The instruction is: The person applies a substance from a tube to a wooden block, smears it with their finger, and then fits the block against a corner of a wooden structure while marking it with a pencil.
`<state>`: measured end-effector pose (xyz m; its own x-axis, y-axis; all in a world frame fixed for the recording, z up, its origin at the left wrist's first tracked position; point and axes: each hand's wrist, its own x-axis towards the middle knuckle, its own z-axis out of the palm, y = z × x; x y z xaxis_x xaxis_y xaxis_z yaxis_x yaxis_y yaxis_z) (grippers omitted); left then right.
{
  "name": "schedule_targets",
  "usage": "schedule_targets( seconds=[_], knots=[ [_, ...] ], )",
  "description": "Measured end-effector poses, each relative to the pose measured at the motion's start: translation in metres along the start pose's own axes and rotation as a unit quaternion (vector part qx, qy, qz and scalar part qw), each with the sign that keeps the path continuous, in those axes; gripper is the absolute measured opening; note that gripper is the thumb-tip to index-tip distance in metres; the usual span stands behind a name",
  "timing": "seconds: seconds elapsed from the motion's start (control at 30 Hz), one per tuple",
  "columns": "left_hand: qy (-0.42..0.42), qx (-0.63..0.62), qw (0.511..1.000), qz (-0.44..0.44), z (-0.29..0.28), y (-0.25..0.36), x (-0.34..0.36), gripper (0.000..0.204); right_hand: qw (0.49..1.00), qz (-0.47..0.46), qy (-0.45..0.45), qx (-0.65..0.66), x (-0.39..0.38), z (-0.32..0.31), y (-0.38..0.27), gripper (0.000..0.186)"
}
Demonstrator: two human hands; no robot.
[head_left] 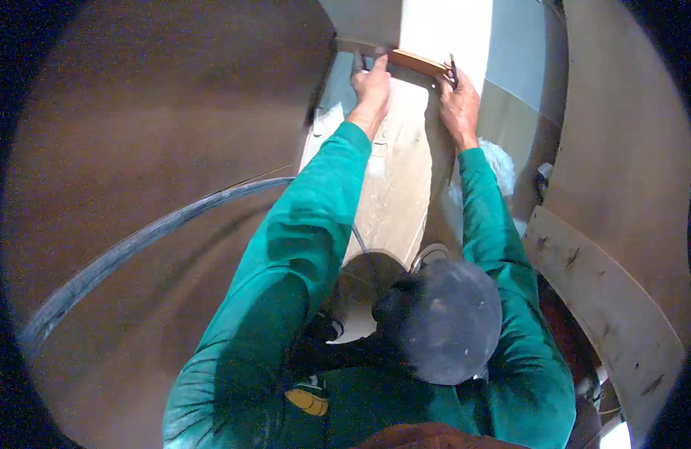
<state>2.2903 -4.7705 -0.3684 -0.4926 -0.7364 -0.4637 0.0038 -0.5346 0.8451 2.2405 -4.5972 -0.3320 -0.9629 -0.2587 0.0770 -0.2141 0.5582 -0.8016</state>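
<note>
Both my arms, in green sleeves, reach far forward. My left hand (373, 88) is closed on the left end of a narrow orange-brown strip (419, 62), its thumb pressing along it. At the strip's right end, my right hand (459, 112) pinches it and also holds a thin dark pencil-like stick (454, 71) pointing up. The strip lies across the far edge of a pale, rough-faced board (396, 161), slanting slightly down to the right. Whether the strip touches the surface beneath cannot be seen.
A grey hose or cable (166, 222) curves along the left. Brown panels rise on the left (136, 112) and right (622, 112). Blue-grey squares (516, 67) lie beyond my right hand. A dusty grey rounded form (451, 322) and a yellow-black object (308, 396) are close below.
</note>
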Motion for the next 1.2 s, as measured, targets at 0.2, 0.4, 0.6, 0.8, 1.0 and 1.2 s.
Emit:
schedule_targets(
  seconds=[0.2,0.4,0.6,0.8,1.0,1.2],
  knots=[
    [0.032,-0.011,0.996,-0.081,0.022,0.039,-0.016,0.053,0.997,0.041,0.017,0.057,-0.003,-0.019,-0.001,0.043],
    [0.005,-0.004,0.997,-0.080,0.026,0.037,-0.011,0.062,0.952,0.173,0.105,0.232,0.008,-0.050,0.003,0.058],
    [0.007,-0.026,0.995,-0.096,-0.001,0.012,0.020,0.063,0.984,0.044,0.029,0.167,0.063,-0.072,-0.039,0.067],
    [-0.014,-0.017,0.995,-0.101,0.021,0.016,0.014,0.067,0.981,0.038,-0.170,0.082,0.123,-0.030,-0.027,0.044],
    [-0.002,-0.047,0.994,-0.096,0.013,0.016,0.024,0.055,0.968,-0.012,-0.245,-0.045,0.136,-0.003,-0.057,0.045],
    [0.004,-0.023,0.994,-0.103,0.017,0.021,0.009,0.035,0.981,0.012,-0.193,0.023,0.105,-0.005,-0.062,0.050]
  ],
)
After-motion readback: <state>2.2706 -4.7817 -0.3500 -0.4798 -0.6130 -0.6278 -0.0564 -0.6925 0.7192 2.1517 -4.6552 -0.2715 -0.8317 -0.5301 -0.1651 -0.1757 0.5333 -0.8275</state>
